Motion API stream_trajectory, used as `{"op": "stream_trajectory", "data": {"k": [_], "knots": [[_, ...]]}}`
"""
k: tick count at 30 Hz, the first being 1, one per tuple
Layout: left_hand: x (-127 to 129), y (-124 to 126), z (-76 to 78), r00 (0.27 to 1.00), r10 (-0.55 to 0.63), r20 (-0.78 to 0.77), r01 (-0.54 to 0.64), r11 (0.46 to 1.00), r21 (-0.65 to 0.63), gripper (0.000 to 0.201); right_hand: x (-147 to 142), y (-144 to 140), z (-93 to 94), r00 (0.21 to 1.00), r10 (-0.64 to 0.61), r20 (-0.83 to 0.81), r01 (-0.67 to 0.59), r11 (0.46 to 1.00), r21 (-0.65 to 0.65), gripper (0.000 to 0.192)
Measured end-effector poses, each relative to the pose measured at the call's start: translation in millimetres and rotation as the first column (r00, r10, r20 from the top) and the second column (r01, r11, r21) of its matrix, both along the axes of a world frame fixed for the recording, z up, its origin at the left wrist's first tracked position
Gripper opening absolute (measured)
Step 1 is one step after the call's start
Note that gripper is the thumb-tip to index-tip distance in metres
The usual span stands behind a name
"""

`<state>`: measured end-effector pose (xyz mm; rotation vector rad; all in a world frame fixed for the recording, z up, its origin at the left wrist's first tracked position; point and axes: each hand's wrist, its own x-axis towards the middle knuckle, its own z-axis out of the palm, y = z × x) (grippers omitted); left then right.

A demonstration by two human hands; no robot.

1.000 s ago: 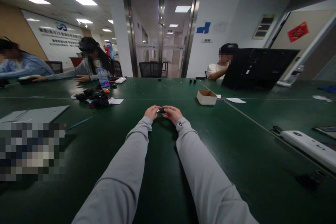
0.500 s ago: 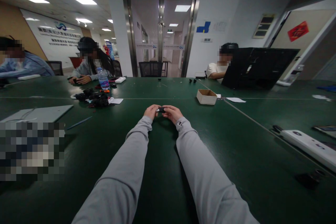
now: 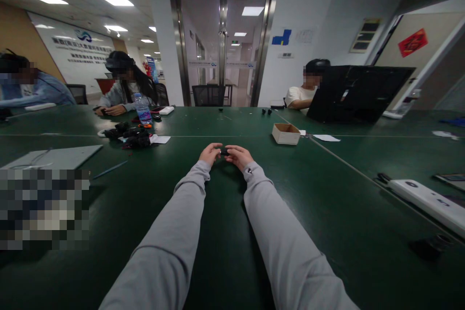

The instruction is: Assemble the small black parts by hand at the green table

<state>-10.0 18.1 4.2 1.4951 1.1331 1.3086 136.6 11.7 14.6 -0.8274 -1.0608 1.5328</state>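
Resting side by side on the dark green desk (image 3: 225, 232), both hands meet at the middle of the view with arms in grey sleeves stretched forward. The left hand (image 3: 210, 153) has its fingers curled inward, thumb and fingertips pinched on one end of a small black part (image 3: 224, 152). The right hand (image 3: 238, 156) is likewise curled, its fingertips closed on the other end of the same part, so that the two hands are together with the part clamped between them. The part sits just above the desk surface, between the two sets of fingertips; its shape and detail are too small to tell. Neither hand is spread; the fingers of both are bent and close to one another. To the right and beyond the hands stands a small open cardboard box (image 3: 286, 133), apart from them, with a sheet of white paper (image 3: 326, 138) lying further right. To the left, well apart, lies a heap of black parts (image 3: 131, 136) beside a plastic water bottle (image 3: 143, 109). A white device (image 3: 428, 201) lies near the right edge of the desk. Other people sit at the far side of the desk, one of them behind an open black laptop (image 3: 358, 93); their hands are well away from the part.
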Motion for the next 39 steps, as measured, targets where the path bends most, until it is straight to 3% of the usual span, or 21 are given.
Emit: {"op": "stream_trajectory", "data": {"k": [39], "knots": [[1.3, -4.2, 5.7, 1.000, 0.002, -0.028, -0.003, 1.000, -0.031, 0.031, -0.5, -0.1, 0.7, 1.000, -0.009, -0.010, 0.009, 1.000, -0.015, 0.015]]}}
